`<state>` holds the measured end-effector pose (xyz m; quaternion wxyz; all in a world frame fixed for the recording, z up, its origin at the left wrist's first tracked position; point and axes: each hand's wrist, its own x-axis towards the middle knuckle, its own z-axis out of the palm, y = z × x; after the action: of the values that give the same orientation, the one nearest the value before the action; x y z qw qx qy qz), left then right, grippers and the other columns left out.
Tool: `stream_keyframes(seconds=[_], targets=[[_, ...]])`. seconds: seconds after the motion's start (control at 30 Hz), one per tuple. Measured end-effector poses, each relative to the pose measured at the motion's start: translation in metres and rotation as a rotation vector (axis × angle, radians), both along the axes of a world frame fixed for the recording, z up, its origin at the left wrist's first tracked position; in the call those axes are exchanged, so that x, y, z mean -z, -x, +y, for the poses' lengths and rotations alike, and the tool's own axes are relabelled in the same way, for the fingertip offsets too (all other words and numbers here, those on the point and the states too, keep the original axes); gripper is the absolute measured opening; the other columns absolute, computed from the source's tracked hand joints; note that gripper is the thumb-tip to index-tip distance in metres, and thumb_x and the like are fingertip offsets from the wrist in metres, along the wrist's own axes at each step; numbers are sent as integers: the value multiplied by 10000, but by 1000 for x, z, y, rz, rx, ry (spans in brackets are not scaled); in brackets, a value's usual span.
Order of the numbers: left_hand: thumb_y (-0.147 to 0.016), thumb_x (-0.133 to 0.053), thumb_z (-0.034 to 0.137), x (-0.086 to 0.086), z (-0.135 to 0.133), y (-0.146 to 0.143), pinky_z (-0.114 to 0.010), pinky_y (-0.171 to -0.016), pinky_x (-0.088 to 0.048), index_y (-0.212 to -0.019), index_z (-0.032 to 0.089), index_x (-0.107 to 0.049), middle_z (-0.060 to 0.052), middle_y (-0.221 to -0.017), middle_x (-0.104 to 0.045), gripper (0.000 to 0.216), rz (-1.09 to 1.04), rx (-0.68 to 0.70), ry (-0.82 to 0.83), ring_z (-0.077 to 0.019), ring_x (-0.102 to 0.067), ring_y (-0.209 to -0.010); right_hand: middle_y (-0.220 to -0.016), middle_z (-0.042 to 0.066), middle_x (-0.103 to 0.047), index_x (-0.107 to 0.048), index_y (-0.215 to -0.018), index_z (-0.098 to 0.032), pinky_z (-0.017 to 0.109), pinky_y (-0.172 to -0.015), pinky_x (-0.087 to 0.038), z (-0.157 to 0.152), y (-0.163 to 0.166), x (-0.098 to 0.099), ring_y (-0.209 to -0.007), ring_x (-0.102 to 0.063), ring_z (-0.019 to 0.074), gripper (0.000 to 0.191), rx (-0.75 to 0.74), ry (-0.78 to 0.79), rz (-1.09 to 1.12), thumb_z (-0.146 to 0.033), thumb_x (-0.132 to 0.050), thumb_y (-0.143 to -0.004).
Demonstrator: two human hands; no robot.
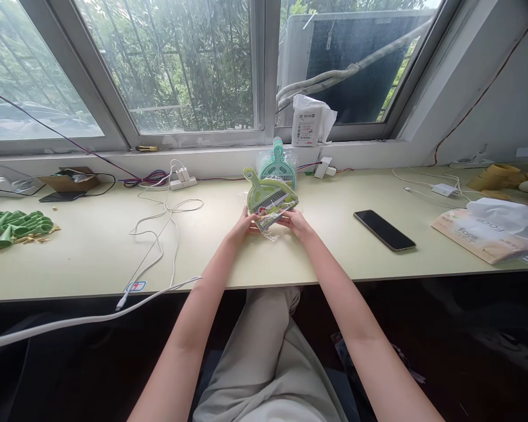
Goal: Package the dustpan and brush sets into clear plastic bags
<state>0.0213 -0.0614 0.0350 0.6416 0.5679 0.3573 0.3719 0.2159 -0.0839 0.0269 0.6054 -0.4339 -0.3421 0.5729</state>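
Observation:
A small green dustpan-and-brush set [269, 198] in clear plastic wrap lies on the pale desk [325, 258] in front of me. My left hand [243, 225] grips the lower left edge of the wrap. Gripping its lower right edge is my right hand [295, 221]. Behind it, a teal dustpan set [278, 163], also wrapped, leans near the window sill.
A black phone [383, 230] lies to the right, and a tissue pack [488, 234] further right. White cables [167, 228] trail across the left, with a power strip [182, 180] behind. Green plastic pieces [13, 225] are piled far left. A white package [310, 122] stands on the sill.

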Motion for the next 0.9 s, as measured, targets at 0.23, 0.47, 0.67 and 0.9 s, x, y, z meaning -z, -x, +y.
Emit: stream_keyframes(seconds=[0.23, 0.47, 0.67, 0.9], targets=[[-716, -586, 220, -3, -2, -1, -377, -700, -579, -1366, 307, -265, -73, -1127, -644, 730, -12, -11, 13, -170, -687, -668, -885, 49, -723, -610, -903, -163, 325, -819, -584, -1, 0, -1, -758, -689, 149, 82, -14, 8, -21, -137, -607, -826], [-713, -590, 202, -3, -2, -2, -378, -710, -581, -1373, 293, -254, -77, -1104, -652, 746, -21, -31, 36, -170, -683, -684, -907, 56, -724, -610, -916, -156, 320, -821, -579, -1, 0, -1, -756, -689, 144, 84, -11, 15, -36, -127, -590, -839], [-707, -580, 193, -1, -2, -4, -382, -672, -592, -1315, 296, -313, -70, -1123, -630, 672, -54, -34, 38, -175, -679, -712, -904, 60, -720, -609, -923, -149, 299, -763, -589, -2, 1, -3, -717, -686, 134, 78, -16, 24, -56, -130, -570, -858], [-686, -551, 175, 3, 7, -1, -392, -654, -600, -1273, 260, -358, -77, -1112, -628, 624, -170, -118, 101, -200, -677, -766, -918, 109, -728, -630, -917, -131, 282, -696, -585, -3, -6, -6, -725, -715, 171, 155, -66, 68, -186, -264, -556, -889]])
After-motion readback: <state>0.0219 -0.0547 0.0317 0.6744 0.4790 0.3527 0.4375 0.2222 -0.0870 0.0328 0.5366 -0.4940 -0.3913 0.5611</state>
